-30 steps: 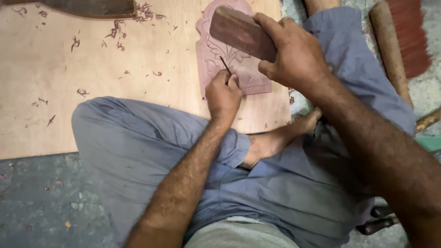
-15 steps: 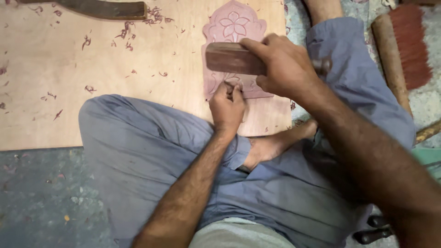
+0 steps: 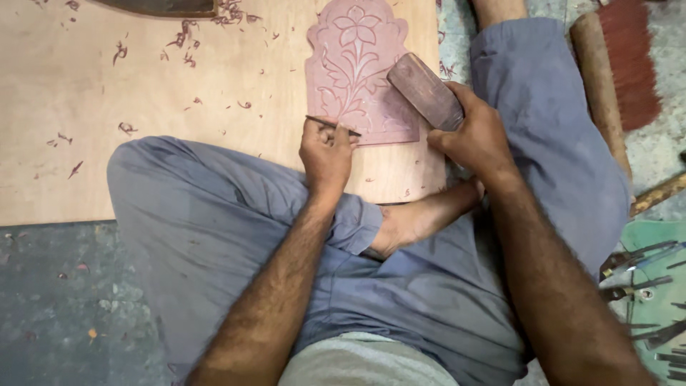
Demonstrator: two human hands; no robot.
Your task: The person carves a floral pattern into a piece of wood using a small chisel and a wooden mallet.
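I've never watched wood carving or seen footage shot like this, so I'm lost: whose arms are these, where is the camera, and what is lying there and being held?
The camera sits on the person's head and looks straight down, so the two bare arms coming up from the bottom edge are the person's own. They sit cross-legged in blue-grey clothes on the floor, with a pale wooden board in front of the knees.

On the board lies a reddish arched panel carved with a flower and leaves. Small curled shavings are scattered around it.

The left hand holds a thin chisel, lying nearly flat, with its tip at the panel's lower edge. The right hand grips a dark wooden block, held like a mallet, above the panel.

At the right are a red-bristled brush and a green tray of metal tools.
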